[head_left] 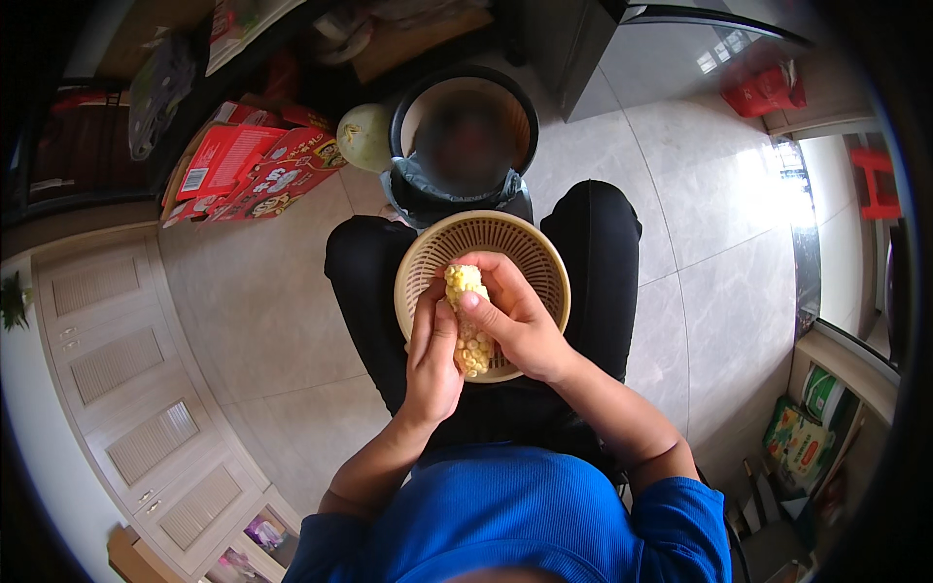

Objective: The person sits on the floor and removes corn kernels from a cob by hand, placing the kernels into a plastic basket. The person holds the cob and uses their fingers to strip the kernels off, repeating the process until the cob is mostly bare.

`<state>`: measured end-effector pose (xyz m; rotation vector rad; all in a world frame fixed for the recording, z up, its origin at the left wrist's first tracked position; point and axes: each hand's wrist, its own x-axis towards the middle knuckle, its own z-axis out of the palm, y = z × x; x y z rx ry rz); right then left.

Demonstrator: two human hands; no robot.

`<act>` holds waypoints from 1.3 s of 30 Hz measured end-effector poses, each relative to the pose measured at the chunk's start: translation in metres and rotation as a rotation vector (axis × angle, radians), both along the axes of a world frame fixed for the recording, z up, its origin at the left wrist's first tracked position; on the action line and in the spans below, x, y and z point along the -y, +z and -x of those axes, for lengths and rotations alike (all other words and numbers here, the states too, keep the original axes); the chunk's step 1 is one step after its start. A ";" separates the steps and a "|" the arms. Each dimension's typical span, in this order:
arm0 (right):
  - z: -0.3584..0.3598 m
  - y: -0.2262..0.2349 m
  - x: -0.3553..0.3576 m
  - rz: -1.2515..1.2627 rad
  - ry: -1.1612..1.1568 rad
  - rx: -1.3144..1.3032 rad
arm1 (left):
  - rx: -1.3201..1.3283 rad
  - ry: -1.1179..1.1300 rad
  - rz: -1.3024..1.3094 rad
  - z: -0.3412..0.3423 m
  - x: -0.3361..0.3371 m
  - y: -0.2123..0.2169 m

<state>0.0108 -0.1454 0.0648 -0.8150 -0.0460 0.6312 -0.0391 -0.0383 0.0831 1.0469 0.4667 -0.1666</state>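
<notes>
While both hands grip the corn cob [469, 321], left hand [433, 360] and right hand [520, 316] clamped on it over the beige basket [536, 255], red boxes [255, 163] upper left, green-yellow bag [799, 442] lower right

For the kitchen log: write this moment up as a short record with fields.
left hand: grips the corn cob from the left
right hand: grips it from the right, thumb pressed on the kernels
corn cob: yellow, held over the basket
basket: round, beige, slotted, resting on the lap
bin: dark, lined, on the floor ahead of the knees
</notes>
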 end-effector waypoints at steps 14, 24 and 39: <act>0.009 -0.008 -0.003 -0.121 -0.010 -0.148 | 0.029 -0.025 0.017 0.003 -0.001 -0.003; 0.030 -0.046 -0.001 0.018 0.015 -0.209 | -0.158 0.081 0.061 0.021 0.004 -0.046; 0.028 -0.050 -0.004 -0.011 0.008 -0.214 | -0.121 0.063 0.078 0.024 -0.001 -0.058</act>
